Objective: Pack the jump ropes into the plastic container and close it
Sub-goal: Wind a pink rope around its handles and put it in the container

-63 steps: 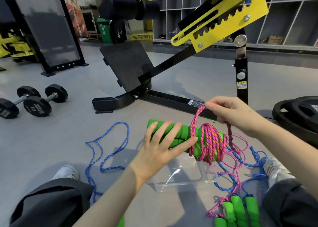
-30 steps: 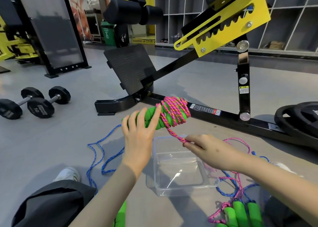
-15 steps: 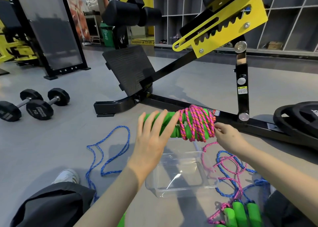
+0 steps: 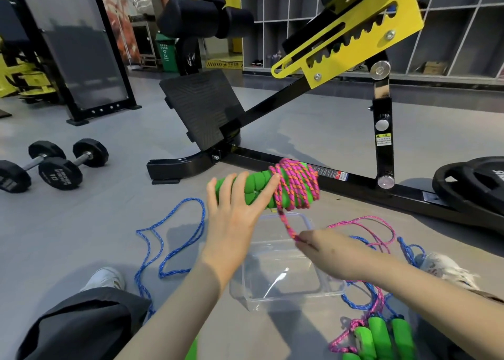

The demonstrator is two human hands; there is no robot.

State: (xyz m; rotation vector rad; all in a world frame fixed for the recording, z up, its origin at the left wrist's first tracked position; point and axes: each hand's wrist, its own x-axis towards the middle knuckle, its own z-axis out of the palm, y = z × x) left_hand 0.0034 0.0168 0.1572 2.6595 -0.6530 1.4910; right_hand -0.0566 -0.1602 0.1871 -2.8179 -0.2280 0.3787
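Note:
My left hand point(image 4: 234, 217) holds the green foam handles point(image 4: 253, 187) of a jump rope above the floor. A pink-and-orange rope point(image 4: 297, 185) is coiled many times around their right end. My right hand point(image 4: 324, 246) pinches the loose strand of that rope just below the coil, over the clear plastic container point(image 4: 283, 275). The container stands open on the floor with nothing in it. A blue rope point(image 4: 169, 239) trails on the floor to the left. More green handles point(image 4: 381, 338) with pink and blue rope lie at the lower right.
A black and yellow gym bench frame point(image 4: 300, 95) crosses the floor just behind my hands. Two black dumbbells point(image 4: 54, 166) lie at the left, weight plates point(image 4: 471, 187) at the right. My legs and white shoes point(image 4: 106, 280) flank the container.
My right hand has dropped from the coil's right end to below it, pulling the strand down over the container. The handles shifted slightly up and left.

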